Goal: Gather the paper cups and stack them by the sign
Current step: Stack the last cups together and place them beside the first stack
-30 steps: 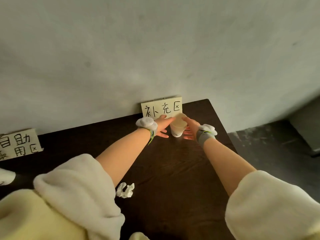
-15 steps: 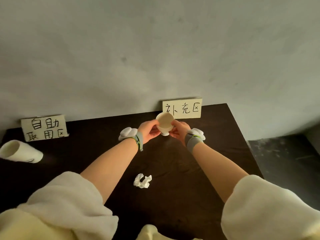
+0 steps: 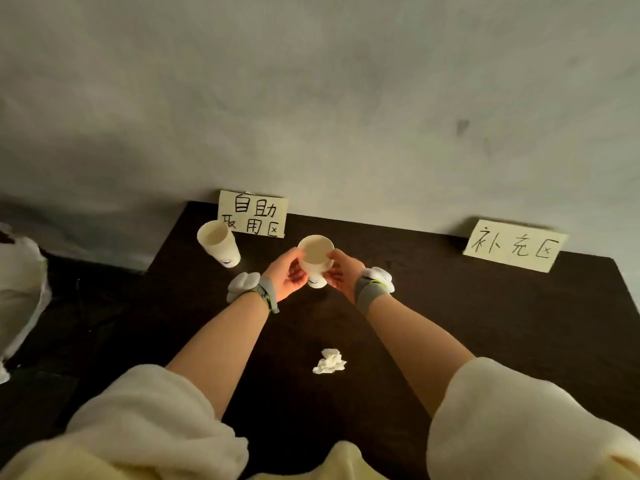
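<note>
since a half second ago the held paper cup (image 3: 316, 258) has gone left from the right sign (image 3: 515, 245) toward the left sign (image 3: 252, 214). left hand (image 3: 286, 277) and right hand (image 3: 341, 275) clasp its sides; it is upright, mouth up. a second cup (image 3: 219, 243) stands far left, leaning.

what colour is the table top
Very dark brown, nearly black table top; seen best in the head view.

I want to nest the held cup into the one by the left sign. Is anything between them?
Nothing visible. Both hands, left and right, hold the cup above the table; only bare tabletop separates it from the standing cup. The crumpled tissue lies nearer the person.
</note>
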`<state>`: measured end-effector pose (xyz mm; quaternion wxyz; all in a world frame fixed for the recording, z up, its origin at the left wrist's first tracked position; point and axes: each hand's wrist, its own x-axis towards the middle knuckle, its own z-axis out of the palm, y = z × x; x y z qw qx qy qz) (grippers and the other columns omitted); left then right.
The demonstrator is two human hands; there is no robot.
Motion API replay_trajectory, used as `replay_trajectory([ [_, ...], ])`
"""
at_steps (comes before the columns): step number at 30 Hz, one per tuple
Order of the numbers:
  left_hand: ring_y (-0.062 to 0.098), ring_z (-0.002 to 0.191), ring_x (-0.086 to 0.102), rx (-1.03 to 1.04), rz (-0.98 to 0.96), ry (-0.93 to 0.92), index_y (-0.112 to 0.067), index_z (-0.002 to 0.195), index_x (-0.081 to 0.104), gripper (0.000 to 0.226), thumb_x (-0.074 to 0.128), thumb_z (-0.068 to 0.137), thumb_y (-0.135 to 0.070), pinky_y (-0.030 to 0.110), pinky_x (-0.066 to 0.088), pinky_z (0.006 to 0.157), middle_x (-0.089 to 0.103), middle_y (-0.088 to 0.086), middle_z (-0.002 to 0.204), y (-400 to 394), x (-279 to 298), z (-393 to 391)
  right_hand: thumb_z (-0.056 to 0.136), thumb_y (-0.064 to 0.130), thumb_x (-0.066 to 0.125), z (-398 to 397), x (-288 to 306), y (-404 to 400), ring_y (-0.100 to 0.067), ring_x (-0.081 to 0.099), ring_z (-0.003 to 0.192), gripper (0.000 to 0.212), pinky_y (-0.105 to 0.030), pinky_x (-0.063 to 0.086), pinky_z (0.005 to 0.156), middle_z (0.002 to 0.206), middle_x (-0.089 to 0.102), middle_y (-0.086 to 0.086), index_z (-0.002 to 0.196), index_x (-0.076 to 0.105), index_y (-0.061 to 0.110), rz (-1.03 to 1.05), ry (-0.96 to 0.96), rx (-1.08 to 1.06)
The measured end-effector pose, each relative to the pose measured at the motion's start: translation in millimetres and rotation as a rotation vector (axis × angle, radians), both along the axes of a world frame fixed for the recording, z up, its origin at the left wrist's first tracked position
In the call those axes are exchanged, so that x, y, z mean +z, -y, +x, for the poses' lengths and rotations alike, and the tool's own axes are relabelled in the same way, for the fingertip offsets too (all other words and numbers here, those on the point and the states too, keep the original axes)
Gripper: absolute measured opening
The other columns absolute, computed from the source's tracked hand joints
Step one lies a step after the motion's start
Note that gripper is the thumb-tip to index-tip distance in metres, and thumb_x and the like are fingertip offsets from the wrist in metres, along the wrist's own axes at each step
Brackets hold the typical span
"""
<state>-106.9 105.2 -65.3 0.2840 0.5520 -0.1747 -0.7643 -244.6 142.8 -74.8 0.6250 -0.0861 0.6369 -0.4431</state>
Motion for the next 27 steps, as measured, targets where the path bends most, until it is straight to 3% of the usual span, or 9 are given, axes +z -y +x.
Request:
replay_trajectory([
  [3,0.014,0.075,0.054,0.066,-0.015,0.039,-0.01,0.083,0.058,0.009,0.063,0.087,-0.015,0.029,0.052,0.077,0.054,0.007,0.082,14,-7,36,0.089,0.019,0.059,38,-8,23,-0.018,0.053,0.057,0.024,-0.016,0.048,0.038,0.07,0.051,-0.011,0.101,0.053,0.0,0.0,-0.015,0.035],
  [9,0.015,0.086,0.06,0.097,-0.053,0.082,-0.01,0.091,0.059,0.014,0.065,0.088,-0.023,0.033,0.047,0.097,0.062,0.007,0.089,46,-28,81,0.091,0.02,0.056,87,-21,66,-0.018,0.052,0.053,0.02,-0.017,0.048,0.037,0.067,0.051,-0.012,0.092,0.053,0.001,0.062,-0.079,0.11],
  [13,0.02,0.104,0.058,0.114,-0.085,0.073,-0.01,0.119,0.057,0.037,0.064,0.088,-0.028,0.032,0.046,0.095,0.063,0.004,0.094,64,-41,96,0.095,0.017,0.051,106,-27,88,-0.018,0.053,0.056,0.018,-0.021,0.049,0.042,0.068,0.051,-0.012,0.099,0.049,0.001,0.095,-0.089,0.141],
  [19,0.025,0.114,0.057,0.155,-0.12,0.051,-0.007,0.128,0.052,0.044,0.062,0.09,-0.028,0.037,0.045,0.102,0.062,0.009,0.105,73,-49,96,0.095,0.026,0.055,112,-25,101,-0.019,0.059,0.062,0.035,-0.021,0.054,0.049,0.076,0.056,-0.013,0.121,0.051,0.002,0.069,-0.051,0.097],
  [22,0.024,0.109,0.056,0.182,-0.145,0.098,-0.01,0.129,0.052,0.049,0.064,0.088,-0.033,0.039,0.046,0.103,0.057,0.012,0.114,65,-45,95,0.094,0.035,0.056,108,-25,94,-0.022,0.062,0.067,0.042,-0.026,0.056,0.06,0.08,0.058,-0.014,0.121,0.053,0.003,0.045,-0.034,0.084],
  [27,0.022,0.095,0.055,0.104,-0.108,0.276,-0.007,0.128,0.053,0.06,0.06,0.086,-0.048,0.037,0.05,0.088,0.054,0.008,0.101,38,-45,90,0.095,0.04,0.052,76,-22,50,-0.023,0.061,0.07,0.034,-0.029,0.053,0.07,0.083,0.056,-0.013,0.112,0.051,0.011,0.124,-0.017,0.037],
])
